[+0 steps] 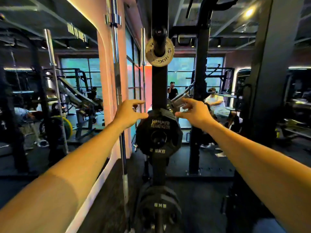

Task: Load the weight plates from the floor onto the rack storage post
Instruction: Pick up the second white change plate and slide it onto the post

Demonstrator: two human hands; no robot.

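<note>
Both my hands hang loose at the top corners of the black plate on the rack's middle peg, gripping nothing.

My left hand (pixel 128 113) and right hand (pixel 195 111) flank the upper edge of the black many-sided rubber-coated weight plate (pixel 159 137), fingers relaxed, thumbs near its rim; whether they touch it I cannot tell. I judge the plate is seated, since it hangs on the short storage peg of the black steel rack upright (pixel 159 84) with its hub centred. Above it a small grey metal disc plate (pixel 159 52) sits on a higher peg, light plates kept high. Below, another black plate (pixel 159 207) hangs on a lower peg. Behind is dark rubber gym flooring (pixel 198 207), a chrome barbell (pixel 117 81) stored upright beside a pale pink pillar (pixel 107 81), tall windows and people training.
</note>
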